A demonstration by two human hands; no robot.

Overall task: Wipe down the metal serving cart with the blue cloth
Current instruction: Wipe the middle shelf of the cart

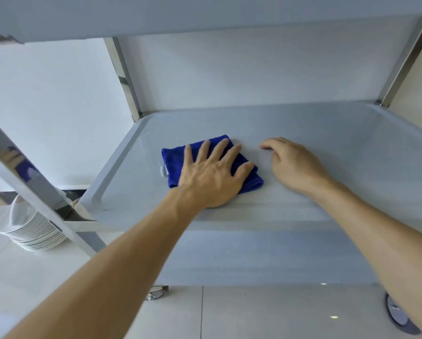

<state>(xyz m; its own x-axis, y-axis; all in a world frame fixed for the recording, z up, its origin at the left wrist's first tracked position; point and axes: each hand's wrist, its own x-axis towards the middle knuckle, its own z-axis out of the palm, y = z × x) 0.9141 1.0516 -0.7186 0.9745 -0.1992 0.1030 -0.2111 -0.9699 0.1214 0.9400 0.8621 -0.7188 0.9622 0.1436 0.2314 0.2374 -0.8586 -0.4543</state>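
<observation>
I look down at a grey shelf (327, 152) of the metal serving cart, with raised rims and shiny corner posts. A folded blue cloth (173, 160) lies flat on the shelf, left of its middle. My left hand (212, 174) presses on the cloth with its fingers spread straight, covering the cloth's right half. My right hand (293, 165) rests on the bare shelf just to the right of the cloth, fingers bent down so their tips touch the surface. It holds nothing.
Another shelf (205, 13) of the cart hangs overhead. A shiny post (33, 184) slants across the left, another post (405, 62) stands at the back right. A stack of white plates (31, 228) sits on the floor at the left. Casters (156, 293) show below the shelf.
</observation>
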